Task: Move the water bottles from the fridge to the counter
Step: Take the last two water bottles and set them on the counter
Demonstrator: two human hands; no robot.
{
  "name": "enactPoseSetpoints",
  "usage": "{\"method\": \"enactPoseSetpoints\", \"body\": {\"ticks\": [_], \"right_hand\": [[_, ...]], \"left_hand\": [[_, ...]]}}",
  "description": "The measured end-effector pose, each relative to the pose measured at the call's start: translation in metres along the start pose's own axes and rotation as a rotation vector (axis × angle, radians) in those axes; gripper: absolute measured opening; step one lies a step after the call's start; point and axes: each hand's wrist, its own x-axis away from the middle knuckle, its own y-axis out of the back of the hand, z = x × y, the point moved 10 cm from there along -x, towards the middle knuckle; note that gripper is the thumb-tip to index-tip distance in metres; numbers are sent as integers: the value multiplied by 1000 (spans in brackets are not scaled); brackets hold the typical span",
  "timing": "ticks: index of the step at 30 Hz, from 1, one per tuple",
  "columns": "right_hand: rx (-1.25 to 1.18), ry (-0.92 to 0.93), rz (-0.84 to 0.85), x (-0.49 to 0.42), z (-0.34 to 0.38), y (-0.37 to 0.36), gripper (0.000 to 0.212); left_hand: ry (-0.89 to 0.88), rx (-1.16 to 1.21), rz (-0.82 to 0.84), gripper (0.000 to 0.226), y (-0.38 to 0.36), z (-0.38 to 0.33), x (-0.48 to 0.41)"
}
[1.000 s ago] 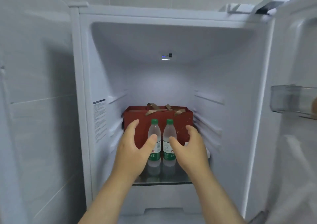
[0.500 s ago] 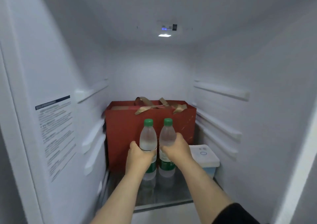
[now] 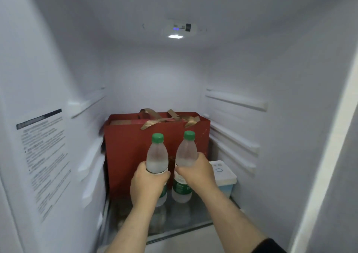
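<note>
Lifting now: both hands have gone from closing on the bottles to raising them off the glass shelf, the left hand wrapped around the left bottle, the right hand around the right bottle, which tips toward 11 o'clock. Both bottles sit in front of the red gift bag, inside the fridge, so the carry out to the table looks like the next job.

Both arms reach forward, left hand and right hand each curled closed.

Green-capped clear bottles, red bag with gold ribbon.
</note>
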Motion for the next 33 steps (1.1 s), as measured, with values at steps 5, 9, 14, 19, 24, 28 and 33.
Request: {"method": "enactPoseSetpoints", "body": {"ticks": [5,9,14,19,24,28,33], "right_hand": [[-106,105,-125,43,39,70,33],[-160,230,-256,94,73,151,38],[-143,321,-338,181,102,256,35],[-2,357,-374,279,111,333,41],[57,351,-454,384,100,406,38],[114,347,-557,484,92,478,37],[224,273,-741,616,74,566,31]], "left_hand": [[-202,123,29,34,22,-66,23],[-400,201,124,27,34,-139,60],[-487,399,322,25,26,-205,133],[-578,496,579,30,14,-275,246],[-610,594,735,50,27,-310,354],[-680,639,895,67,36,-341,461],[-728,729,1051,43,39,-376,608]]}}
